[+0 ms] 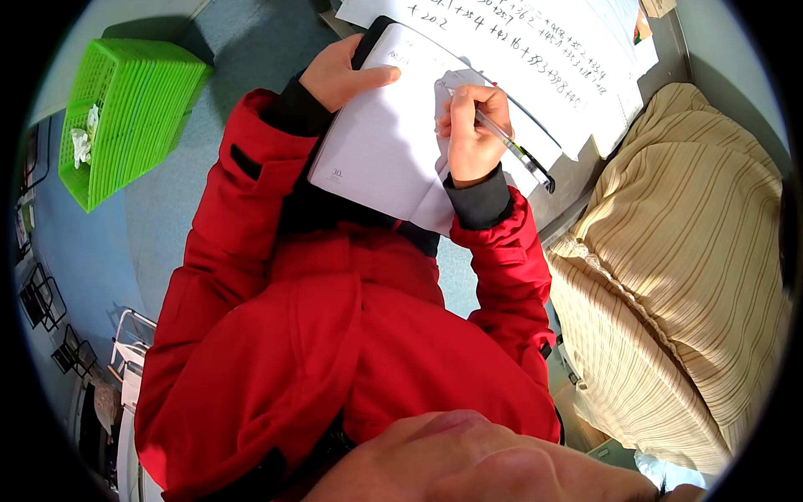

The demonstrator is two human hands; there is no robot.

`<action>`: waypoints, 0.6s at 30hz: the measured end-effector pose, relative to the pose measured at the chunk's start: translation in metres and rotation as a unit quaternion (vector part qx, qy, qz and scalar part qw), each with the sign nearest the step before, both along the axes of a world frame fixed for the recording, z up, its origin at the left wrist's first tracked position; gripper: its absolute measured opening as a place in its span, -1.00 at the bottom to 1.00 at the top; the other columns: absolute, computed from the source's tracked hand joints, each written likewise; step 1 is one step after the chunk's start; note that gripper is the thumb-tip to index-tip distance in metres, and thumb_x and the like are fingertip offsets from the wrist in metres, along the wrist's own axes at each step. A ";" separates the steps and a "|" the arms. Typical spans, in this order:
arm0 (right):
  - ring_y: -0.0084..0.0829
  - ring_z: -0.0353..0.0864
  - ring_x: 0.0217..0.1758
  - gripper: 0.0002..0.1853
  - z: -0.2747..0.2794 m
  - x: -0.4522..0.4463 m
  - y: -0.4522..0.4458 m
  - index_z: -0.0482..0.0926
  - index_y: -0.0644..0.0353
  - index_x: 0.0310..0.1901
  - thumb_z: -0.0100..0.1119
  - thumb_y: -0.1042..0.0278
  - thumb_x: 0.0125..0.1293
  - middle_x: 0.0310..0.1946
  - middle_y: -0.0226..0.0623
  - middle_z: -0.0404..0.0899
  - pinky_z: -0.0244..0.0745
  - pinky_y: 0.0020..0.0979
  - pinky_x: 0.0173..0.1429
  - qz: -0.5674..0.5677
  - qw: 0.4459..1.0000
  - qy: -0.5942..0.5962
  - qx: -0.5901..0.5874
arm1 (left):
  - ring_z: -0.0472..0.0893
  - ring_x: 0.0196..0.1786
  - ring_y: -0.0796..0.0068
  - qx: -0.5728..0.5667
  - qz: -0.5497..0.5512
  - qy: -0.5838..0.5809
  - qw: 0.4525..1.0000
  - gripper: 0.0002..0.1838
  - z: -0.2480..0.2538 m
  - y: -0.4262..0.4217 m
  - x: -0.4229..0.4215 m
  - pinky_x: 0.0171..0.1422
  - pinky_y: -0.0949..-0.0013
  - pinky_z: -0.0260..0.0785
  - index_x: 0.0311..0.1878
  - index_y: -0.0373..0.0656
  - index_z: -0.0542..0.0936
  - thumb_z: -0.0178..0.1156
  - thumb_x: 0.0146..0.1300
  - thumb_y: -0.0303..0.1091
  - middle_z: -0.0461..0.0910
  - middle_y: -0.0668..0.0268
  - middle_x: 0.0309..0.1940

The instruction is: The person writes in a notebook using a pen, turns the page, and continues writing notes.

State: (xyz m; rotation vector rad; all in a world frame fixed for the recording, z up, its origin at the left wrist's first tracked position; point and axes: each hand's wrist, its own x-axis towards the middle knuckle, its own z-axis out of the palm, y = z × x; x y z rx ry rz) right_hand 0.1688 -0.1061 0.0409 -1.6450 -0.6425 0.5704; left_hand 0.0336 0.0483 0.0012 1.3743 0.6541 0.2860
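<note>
An open notebook (368, 142) with white pages and a dark cover lies tilted in front of the red jacket. My left hand (347, 74) grips its upper left edge, thumb on the page and the other fingers hidden beneath. My right hand (477, 130) is closed around a clear pen (520, 154) with a black end, over the right-hand page; the pen's tip is hidden by the fingers. Small faint writing shows near the top of the left page. Beyond the notebook, large handwritten numbers cover white sheets (535, 46).
Stacked green plastic baskets (138, 113) stand at the upper left, with crumpled white paper (82, 146) inside. Striped beige fabric (677, 251) covers something bulky on the right. A metal surface edge (585, 180) shows beneath the sheets. Black racks (42, 297) stand at the far left.
</note>
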 end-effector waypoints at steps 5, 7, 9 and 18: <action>-0.67 0.45 -0.67 -0.86 -0.002 0.002 -0.001 0.41 0.28 -0.29 0.14 0.45 0.38 -0.69 -0.38 0.48 0.34 -0.59 -0.57 0.009 0.999 -0.037 -0.013 | 0.58 -0.12 0.52 -0.005 -0.022 0.014 1.000 -0.44 0.000 0.003 -0.001 -0.01 0.43 0.43 0.11 -0.37 0.49 0.35 0.17 -0.15 0.61 0.22 -0.14; -0.67 0.45 -0.68 -0.86 -0.003 0.001 -0.001 0.41 0.28 -0.30 0.14 0.45 0.38 -0.69 -0.38 0.48 0.34 -0.59 -0.57 -0.002 1.000 -0.003 0.007 | 0.59 -0.17 0.49 -0.008 -0.004 -0.004 1.000 -0.47 0.000 0.000 0.000 -0.06 0.40 0.44 0.05 -0.34 0.53 0.35 0.16 -0.12 0.62 0.22 -0.19; -0.67 0.44 -0.68 -0.87 -0.003 0.001 -0.001 0.41 0.28 -0.30 0.14 0.46 0.38 -0.69 -0.38 0.48 0.33 -0.59 -0.57 -0.003 1.000 0.006 0.011 | 0.60 -0.19 0.47 -0.008 0.002 -0.008 1.000 -0.49 0.000 -0.001 0.000 -0.07 0.39 0.45 0.02 -0.33 0.54 0.35 0.15 -0.11 0.63 0.23 -0.21; -0.66 0.46 -0.66 -0.87 -0.005 0.003 -0.004 0.41 0.28 -0.29 0.13 0.46 0.38 -0.68 -0.37 0.49 0.35 -0.59 -0.55 0.014 0.999 -0.048 -0.012 | 0.59 -0.17 0.48 -0.022 -0.005 -0.017 1.000 -0.48 -0.002 -0.001 0.000 -0.06 0.40 0.44 0.05 -0.33 0.53 0.36 0.16 -0.13 0.63 0.23 -0.19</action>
